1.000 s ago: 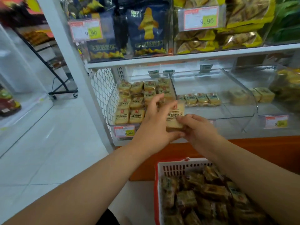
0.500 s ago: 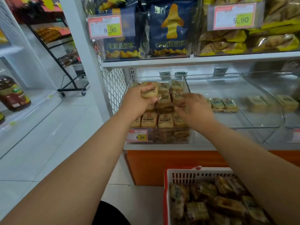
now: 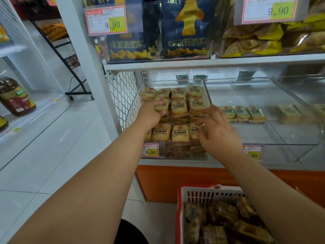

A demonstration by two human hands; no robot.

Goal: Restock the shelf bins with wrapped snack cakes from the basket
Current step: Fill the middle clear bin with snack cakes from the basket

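Both hands are reaching into the left bin [image 3: 135, 110]: left hand [image 3: 151, 113] is gripping a snack cake [image 3: 162, 107], right hand [image 3: 217, 131] is hovering spread.

Count, head view. Clear bins [image 3: 205, 88]: 3 visible along the shelf. Left bin: about 11 wrapped snack cakes [image 3: 179, 132] showing on top, in 3 rows; more beneath, uncountable. Middle bin: 3 cakes [image 3: 241, 112] in 1 row at its left edge. Price tags [image 3: 150, 150]: 4. Basket [image 3: 198, 192]: 1, cakes heaped, no count possible. Hands: 2.
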